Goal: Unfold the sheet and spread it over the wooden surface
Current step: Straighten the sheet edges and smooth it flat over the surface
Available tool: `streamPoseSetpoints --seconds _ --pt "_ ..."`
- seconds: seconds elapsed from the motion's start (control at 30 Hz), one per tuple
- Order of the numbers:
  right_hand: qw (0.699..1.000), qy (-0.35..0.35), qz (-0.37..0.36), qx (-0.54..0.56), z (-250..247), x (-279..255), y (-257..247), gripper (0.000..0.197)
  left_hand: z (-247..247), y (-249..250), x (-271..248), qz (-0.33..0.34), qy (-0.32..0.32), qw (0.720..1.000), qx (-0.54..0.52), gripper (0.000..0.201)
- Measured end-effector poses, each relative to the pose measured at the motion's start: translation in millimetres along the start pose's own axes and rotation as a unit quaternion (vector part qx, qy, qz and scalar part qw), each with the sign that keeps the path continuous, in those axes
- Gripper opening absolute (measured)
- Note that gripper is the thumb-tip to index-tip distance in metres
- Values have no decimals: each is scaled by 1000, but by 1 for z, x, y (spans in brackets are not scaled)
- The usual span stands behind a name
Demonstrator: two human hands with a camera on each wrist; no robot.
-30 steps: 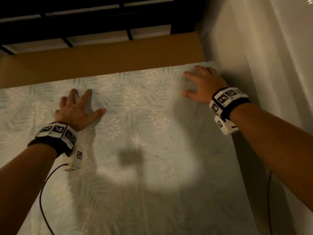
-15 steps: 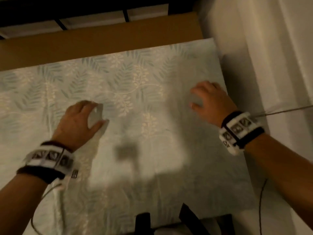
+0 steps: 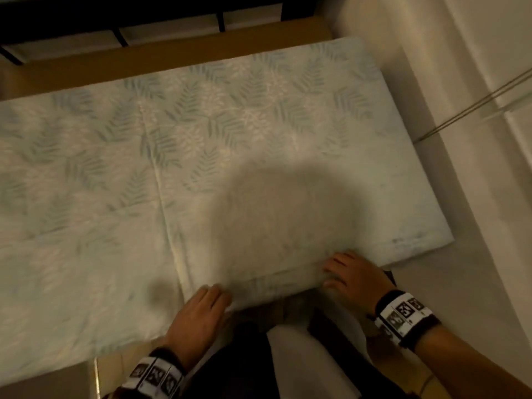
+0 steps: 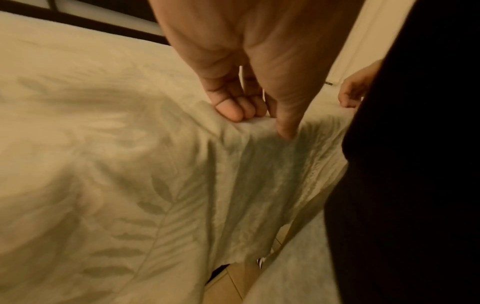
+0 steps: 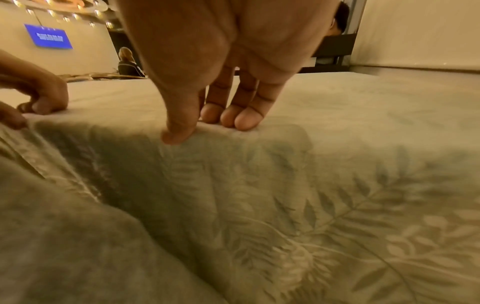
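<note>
A pale sheet (image 3: pixel 230 139) with a green fern print lies flat over the wooden surface (image 3: pixel 172 59), of which a brown strip shows along the far side. A fold line runs down the sheet left of centre. My left hand (image 3: pixel 218 295) is at the sheet's near edge, and in the left wrist view the left hand (image 4: pixel 262 123) pinches a ridge of cloth between thumb and curled fingers. My right hand (image 3: pixel 335 272) holds the same edge further right. Seen from the right wrist, the right hand (image 5: pixel 205 129) has its fingers on top and its thumb on the hanging front.
Dark rails (image 3: pixel 115 21) run beyond the wood. A pale wall or curtain (image 3: pixel 475 168) stands close on the right. My dark clothing (image 3: pixel 244 364) is against the near edge, with tiled floor (image 4: pixel 233 283) below. A blue screen (image 5: pixel 48 39) and a seated person (image 5: pixel 127 63) are far off.
Both hands have drawn back from the far part of the sheet to its near edge and taken hold of it. The head view has tilted down toward me.
</note>
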State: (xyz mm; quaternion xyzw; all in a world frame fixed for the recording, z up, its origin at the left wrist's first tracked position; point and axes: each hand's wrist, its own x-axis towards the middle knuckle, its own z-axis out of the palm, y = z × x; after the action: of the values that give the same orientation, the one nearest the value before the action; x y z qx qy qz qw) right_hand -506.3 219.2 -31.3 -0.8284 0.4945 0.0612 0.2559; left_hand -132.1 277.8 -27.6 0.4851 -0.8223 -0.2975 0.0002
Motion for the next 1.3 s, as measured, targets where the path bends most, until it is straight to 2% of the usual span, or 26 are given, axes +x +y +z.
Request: streamPoseSetpoints --seconds 0.13,0.23,0.3,0.43,0.5,0.67,0.77,0.87,0.97,1.07,1.13,1.2,1.3 --pt "999 -25 -3 -37 -6 0 5 29 9 -1 6 52 11 998 37 3" --pt "996 -59 53 -30 -16 -3 7 18 16 11 15 45 46 997 53 11" --pt "994 -78 65 -31 -18 -5 7 21 15 14 18 45 58 996 60 9" --pt "996 -80 15 -41 -17 5 -14 32 2 0 -8 25 67 994 77 15" --pt "998 -47 -29 -33 -10 15 -42 33 -9 -17 -39 -19 60 996 67 22" --pt "994 -13 -104 -6 21 62 -139 27 -32 -92 -143 -214 36 974 61 52" --pt "989 -13 -148 -9 44 92 -200 32 -34 -142 -191 -249 34 966 67 52" --pt "988 -18 -152 -12 63 111 -251 33 -36 -180 -219 -223 46 971 78 34" --pt "986 -35 -157 -48 86 120 -298 38 -34 -207 -237 -173 51 980 86 29" --pt "985 -26 -155 -67 97 131 -336 32 -37 -222 -249 -128 59 987 84 20" --pt "989 -4 -138 -55 103 136 -354 25 -40 -230 -255 -97 56 991 72 18" --pt "990 12 -131 -49 110 137 -362 27 -42 -235 -259 -77 59 992 76 16" --pt "993 10 -115 -31 115 139 -369 30 -47 -241 -267 -80 45 994 63 15"
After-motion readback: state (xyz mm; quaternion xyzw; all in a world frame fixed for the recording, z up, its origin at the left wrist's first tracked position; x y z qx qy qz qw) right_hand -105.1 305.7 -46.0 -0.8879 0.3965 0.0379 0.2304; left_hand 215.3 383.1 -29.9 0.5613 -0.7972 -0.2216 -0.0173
